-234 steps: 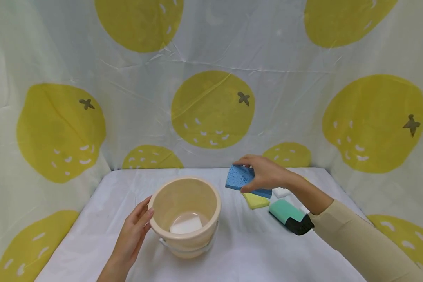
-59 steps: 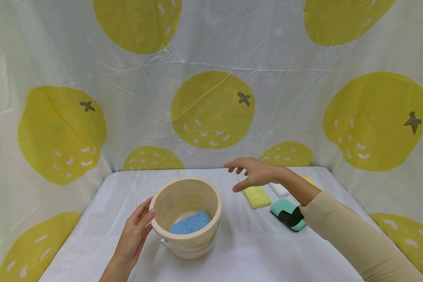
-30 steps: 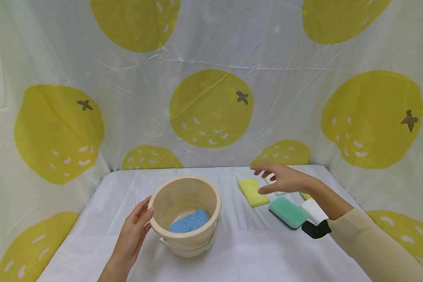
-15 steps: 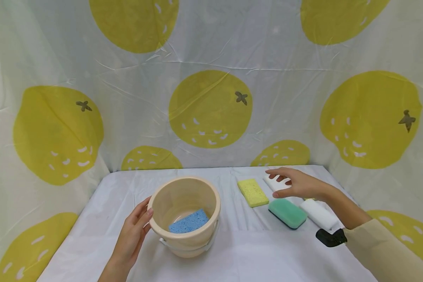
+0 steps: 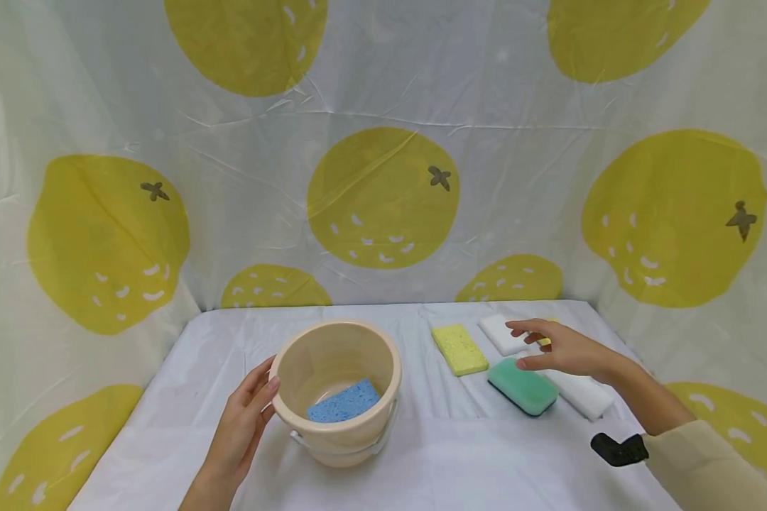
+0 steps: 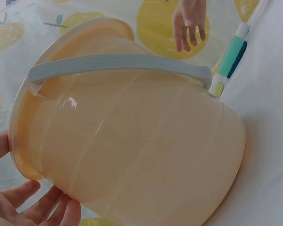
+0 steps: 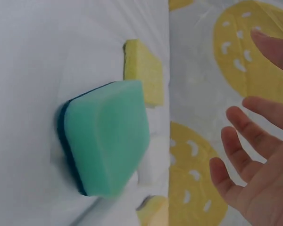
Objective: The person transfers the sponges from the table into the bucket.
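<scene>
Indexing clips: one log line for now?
left hand: holds bucket | right hand: empty, hovers | blue sponge: in bucket | green sponge: on table

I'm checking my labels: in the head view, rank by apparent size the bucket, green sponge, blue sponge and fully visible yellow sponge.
1. Bucket
2. Green sponge
3. Unranked: blue sponge and yellow sponge look alike, and the bucket may hide some of the blue one.

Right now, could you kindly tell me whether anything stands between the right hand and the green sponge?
Nothing visible does: in the right wrist view, only open space separates the right hand from the green sponge.
</scene>
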The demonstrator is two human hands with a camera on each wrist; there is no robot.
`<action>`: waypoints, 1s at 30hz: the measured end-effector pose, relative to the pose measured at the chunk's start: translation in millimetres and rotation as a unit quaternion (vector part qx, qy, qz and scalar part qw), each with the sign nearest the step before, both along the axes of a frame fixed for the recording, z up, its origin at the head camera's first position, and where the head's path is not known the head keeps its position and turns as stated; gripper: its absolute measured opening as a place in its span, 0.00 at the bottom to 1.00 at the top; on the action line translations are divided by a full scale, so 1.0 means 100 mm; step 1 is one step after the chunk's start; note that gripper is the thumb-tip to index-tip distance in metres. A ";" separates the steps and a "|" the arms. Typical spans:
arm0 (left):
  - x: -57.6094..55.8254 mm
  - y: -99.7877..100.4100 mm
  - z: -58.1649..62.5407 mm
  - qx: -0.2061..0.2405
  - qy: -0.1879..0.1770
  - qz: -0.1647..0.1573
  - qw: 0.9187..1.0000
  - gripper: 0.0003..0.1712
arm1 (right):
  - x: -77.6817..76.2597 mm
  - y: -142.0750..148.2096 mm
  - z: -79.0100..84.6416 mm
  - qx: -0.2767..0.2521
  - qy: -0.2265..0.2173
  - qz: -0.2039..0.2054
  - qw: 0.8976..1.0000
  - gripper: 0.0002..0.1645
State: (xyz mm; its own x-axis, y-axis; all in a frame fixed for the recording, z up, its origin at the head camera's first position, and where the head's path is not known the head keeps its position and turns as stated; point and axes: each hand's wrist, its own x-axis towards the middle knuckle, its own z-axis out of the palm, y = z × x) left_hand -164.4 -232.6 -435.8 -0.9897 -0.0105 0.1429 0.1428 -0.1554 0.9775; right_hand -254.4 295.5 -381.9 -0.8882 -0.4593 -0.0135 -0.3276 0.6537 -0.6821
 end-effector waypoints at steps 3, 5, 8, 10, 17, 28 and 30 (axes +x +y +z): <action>-0.01 0.01 0.01 -0.002 0.001 -0.001 1.000 0.29 | 0.00 0.04 -0.10 -0.005 -0.008 -0.008 1.000 0.45; -0.01 0.01 0.01 -0.003 0.000 0.000 1.000 0.29 | 0.01 0.06 -0.17 -0.009 -0.014 -0.011 1.000 0.45; 0.00 0.01 0.01 -0.005 -0.005 0.005 1.000 0.30 | 0.01 0.09 -0.28 -0.005 -0.015 -0.015 1.000 0.45; 0.00 0.02 0.01 -0.005 -0.010 0.008 1.000 0.30 | 0.01 0.11 -0.35 0.000 -0.013 -0.021 1.000 0.46; 0.03 0.03 0.03 -0.002 -0.020 0.015 1.000 0.31 | 0.04 0.16 -0.48 0.017 -0.008 -0.051 0.999 0.50; 0.05 0.05 0.05 0.003 -0.024 0.023 0.999 0.30 | 0.07 0.17 -0.70 0.044 -0.034 -0.073 0.996 0.56; 0.05 0.05 0.05 0.003 -0.027 0.024 0.999 0.30 | 0.07 0.16 -0.74 0.055 -0.036 -0.079 0.995 0.57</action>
